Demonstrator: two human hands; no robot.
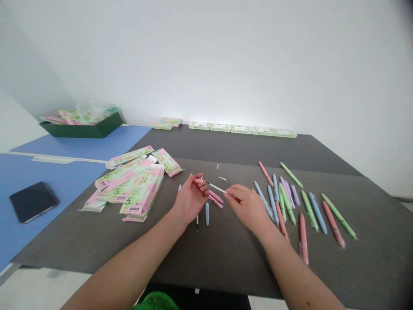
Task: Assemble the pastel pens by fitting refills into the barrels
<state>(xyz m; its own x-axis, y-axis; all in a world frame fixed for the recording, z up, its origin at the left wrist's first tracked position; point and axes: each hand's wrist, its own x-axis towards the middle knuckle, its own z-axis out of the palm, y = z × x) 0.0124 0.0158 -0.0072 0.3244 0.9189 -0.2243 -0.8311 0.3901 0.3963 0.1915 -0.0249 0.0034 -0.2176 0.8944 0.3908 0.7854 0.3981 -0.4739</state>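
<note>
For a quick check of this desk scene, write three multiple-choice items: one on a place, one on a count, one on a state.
1. Where is the dark phone?
A) on the blue surface
B) in the green tray
C) on the grey mat

2. How many pale green boxes stand in the row by the wall?
A) three
B) five
C) eight

3. The thin white rod is:
A) lying on the grey mat
B) held up between the left hand and right hand
C) inside the green tray

1 A: it lies on blue, beside the mat.
2 B: five show in the row.
3 B: it spans both hands' fingers, above the mat.

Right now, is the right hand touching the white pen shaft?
Touching. The head view shows the right hand closed on the end of the thin white pen shaft, with no gap between them.
</note>
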